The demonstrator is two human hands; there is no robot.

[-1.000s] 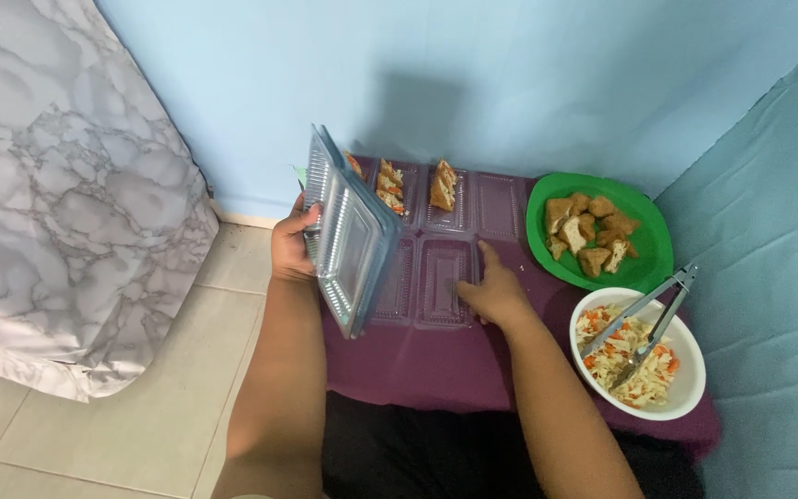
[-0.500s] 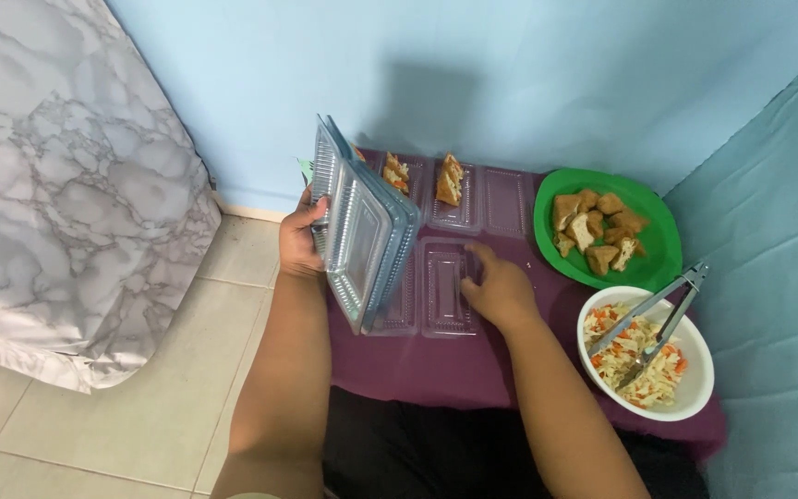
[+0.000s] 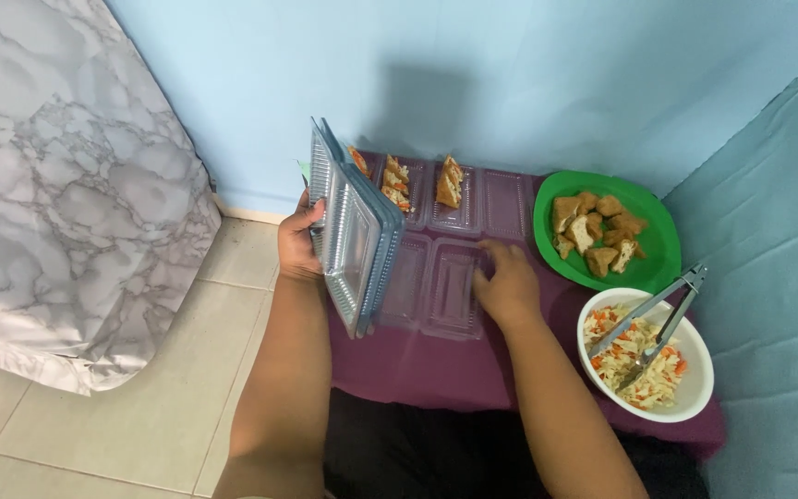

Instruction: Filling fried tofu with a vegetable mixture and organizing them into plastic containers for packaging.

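A purple desk (image 3: 436, 370) carries open clear trays (image 3: 436, 286), a green plate (image 3: 653, 263) of tofu and a white bowl (image 3: 695, 388) with tongs (image 3: 653, 319). The left hand (image 3: 299, 242) grips an upright tray stack (image 3: 348, 231) at the desk's left edge. The right hand (image 3: 508, 282) lies flat, fingers loosely spread, on an empty tray.

The desk (image 3: 436, 370) is purple. The plate (image 3: 653, 268) is green. The bowl (image 3: 695, 393) is white. The wall (image 3: 510, 74) is light blue. The sheet (image 3: 57, 176) has grey marble swirls.
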